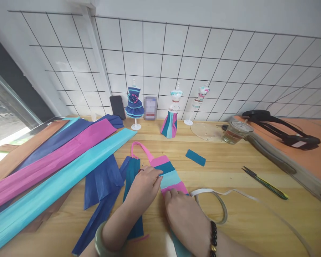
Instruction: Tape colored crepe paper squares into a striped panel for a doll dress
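Head view: your left hand (147, 184) and right hand (183, 212) touch one striped strip (169, 175) on the desk (222, 167), three mannequins (134, 101) beyond. It lies beneath both grips, left fingertips at its edge, right fingers curled over pink; whether either pinches, I cannot tell.

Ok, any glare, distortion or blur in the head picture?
Head view: the window at far left is partly washed out; wall tiles stretch toward the edges; an upright screen is pixelated; the striped fabric by the left hand and right hand shows clear bands.
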A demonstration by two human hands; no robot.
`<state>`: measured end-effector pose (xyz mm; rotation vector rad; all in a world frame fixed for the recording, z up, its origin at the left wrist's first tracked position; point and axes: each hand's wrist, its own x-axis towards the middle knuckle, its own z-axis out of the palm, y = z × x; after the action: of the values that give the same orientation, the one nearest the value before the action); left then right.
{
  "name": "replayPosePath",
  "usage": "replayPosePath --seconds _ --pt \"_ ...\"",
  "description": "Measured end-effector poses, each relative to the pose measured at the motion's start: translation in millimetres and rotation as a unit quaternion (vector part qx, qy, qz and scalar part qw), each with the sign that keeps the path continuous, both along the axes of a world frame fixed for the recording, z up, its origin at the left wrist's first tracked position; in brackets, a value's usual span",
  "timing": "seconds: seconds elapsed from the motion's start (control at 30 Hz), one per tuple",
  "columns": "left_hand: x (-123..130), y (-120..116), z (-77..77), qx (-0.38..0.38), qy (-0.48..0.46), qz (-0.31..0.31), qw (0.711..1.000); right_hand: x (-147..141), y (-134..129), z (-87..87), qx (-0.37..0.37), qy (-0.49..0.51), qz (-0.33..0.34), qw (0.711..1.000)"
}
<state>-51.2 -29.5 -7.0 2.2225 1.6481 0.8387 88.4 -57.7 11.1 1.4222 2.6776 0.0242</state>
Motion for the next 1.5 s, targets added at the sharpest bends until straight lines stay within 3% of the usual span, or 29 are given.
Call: replayPosePath --seconds 0.27,0.53,0.8,0.87,1.0,1.13,1.23,1.33,1.5 --pt "-1.0 0.6 -0.2 0.003 -0.006 -0.001 1.000 -2.7 -1.2 -1.0 -0.005 0.010 -0.019 1.000" --pt "-1.7 0.2 -1.7 -0.008 -0.033 -0.002 0.999 7.6 4.6 1.9 -0.056 0.043 -0.024 0.997" --pt "-0.2 -4.5 9.6 -0.082 -0.100 0.013 0.992 30.7 16.0 12.5 -0.105 0.130 -0.063 0.984" --pt "1.2 -6.8 10.5 -0.168 -0.155 0.005 0.973 35.7 19.2 15.1 -0.135 0.174 -0.087 0.972" --pt "8.7 -10.5 4.0 -0.357 -0.252 -0.048 0.898 45.5 23.9 16.5 -0.180 0.237 -0.115 0.948" --pt "21.2 -13.2 -1.8 -0.455 -0.325 -0.091 0.824 51.3 22.4 12.8 -0.208 0.269 -0.126 0.932" --pt "28.1 -14.5 -2.2 -0.496 -0.403 -0.081 0.765 51.8 15.3 10.5 -0.231 0.292 -0.105 0.922" --pt "31.2 -14.3 -2.8 -0.507 -0.415 -0.053 0.753 51.3 5.5 11.7 -0.240 0.303 -0.085 0.918" --pt "35.9 -12.7 -4.6 -0.519 -0.353 -0.046 0.777 56.6 -9.0 18.5 -0.242 0.313 -0.061 0.916"
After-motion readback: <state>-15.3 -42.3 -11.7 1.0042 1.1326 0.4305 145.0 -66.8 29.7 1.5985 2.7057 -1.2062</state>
